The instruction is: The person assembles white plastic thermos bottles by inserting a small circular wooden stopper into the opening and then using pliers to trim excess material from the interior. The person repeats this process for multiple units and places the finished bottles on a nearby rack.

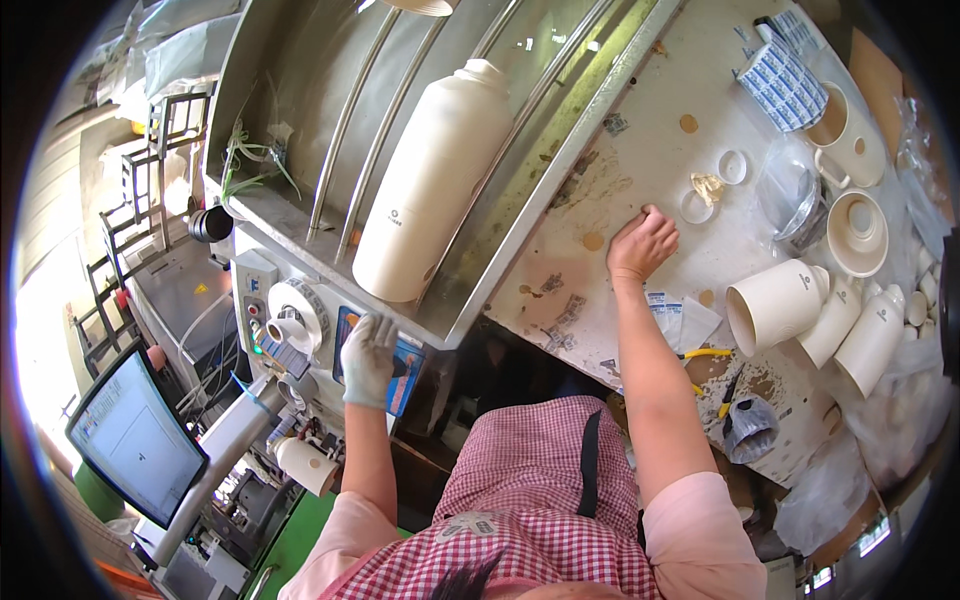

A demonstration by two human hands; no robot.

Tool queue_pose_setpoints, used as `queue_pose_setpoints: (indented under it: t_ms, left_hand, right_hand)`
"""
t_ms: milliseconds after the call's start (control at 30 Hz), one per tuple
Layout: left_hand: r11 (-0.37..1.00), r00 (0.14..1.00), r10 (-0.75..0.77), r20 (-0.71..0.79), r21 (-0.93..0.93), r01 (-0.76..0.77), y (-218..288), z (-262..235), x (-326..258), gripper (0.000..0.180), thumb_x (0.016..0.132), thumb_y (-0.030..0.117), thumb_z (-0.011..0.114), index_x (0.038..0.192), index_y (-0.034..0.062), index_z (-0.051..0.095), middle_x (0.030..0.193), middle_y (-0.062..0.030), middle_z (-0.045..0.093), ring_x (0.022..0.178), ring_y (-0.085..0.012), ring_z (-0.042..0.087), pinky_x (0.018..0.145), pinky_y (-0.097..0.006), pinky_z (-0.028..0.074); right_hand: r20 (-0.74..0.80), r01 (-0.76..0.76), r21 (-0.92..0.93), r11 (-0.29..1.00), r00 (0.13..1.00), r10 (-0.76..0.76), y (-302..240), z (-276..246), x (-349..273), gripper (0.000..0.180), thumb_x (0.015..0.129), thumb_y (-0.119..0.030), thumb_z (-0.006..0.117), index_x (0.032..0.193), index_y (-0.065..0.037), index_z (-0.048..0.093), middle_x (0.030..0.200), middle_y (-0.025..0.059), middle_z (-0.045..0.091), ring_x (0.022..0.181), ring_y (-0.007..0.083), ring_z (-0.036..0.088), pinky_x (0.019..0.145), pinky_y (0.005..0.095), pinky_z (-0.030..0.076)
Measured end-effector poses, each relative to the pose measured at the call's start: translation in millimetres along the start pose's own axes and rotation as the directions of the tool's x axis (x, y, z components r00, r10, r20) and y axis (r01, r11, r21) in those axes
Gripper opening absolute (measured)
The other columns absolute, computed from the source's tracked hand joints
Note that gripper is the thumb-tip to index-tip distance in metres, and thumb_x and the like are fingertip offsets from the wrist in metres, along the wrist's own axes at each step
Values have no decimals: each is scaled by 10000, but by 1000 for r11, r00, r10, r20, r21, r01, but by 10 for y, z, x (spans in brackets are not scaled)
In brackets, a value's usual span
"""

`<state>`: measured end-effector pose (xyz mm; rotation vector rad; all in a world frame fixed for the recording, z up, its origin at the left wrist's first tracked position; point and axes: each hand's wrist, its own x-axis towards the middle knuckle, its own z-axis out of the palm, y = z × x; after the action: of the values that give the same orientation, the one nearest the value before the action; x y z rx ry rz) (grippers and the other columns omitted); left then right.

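My left hand [368, 362], in a pale glove, is at the front of the machine beside a blue panel [404, 378]. Its fingers look stretched out and hold nothing visible. A large cream bottle [432, 190] with a narrower neck lies across the metal rods [385, 125] of the trough, just beyond that hand. On the worktable [560, 225] to the right rests my bare right hand [643, 243], fingers curled in. Whatever it may hold is hidden. Close to it are a clear ring [697, 207] with a crumpled beige scrap, and a white ring [733, 167].
Several cream bottle bodies [778, 305] and a handled cream jug [850, 140] crowd the table's right side. Yellow-handled pliers [706, 353] and a roll of tape [750, 428] lie nearer me. A monitor [137, 437] stands at left, near the machine's white roll [300, 315].
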<state>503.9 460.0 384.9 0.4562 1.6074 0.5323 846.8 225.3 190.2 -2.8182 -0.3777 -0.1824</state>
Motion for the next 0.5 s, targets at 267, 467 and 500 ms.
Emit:
queue_pose_setpoints:
  t_ms: [267, 467, 500]
  left_hand:
    - [989, 925, 137, 355, 1, -147, -99, 655, 212, 370, 1003, -18, 478, 1360, -30, 573, 1279, -128, 675, 1141, -226, 684, 990, -371, 584]
    - [974, 917, 218, 334, -11, -228, 27, 1643, 331, 32, 901, -23, 618, 894, 5, 630, 780, -59, 641, 703, -175, 619, 650, -298, 532]
    - [773, 763, 434, 480, 237, -589, 69, 1819, 336, 34, 892, 10, 656, 868, 10, 631, 761, -73, 633, 685, -200, 612, 643, -315, 523]
  right_hand:
    - [-16, 12, -5, 1000, 1000, -12, 23, 21, -8, 210, 946, -138, 582, 1154, -116, 591, 1043, 119, 565, 1002, 346, 543, 874, 477, 421]
    - [-7, -14, 50, 999, 1000, 14, 21, 16, -13, 210, 941, -131, 588, 1151, -136, 589, 1066, 100, 579, 1006, 338, 543, 881, 473, 411]
    - [-15, -13, 40, 999, 1000, 14, 19, 11, -13, 208, 941, -131, 590, 1149, -138, 589, 1070, 99, 581, 1004, 337, 542, 880, 473, 409]
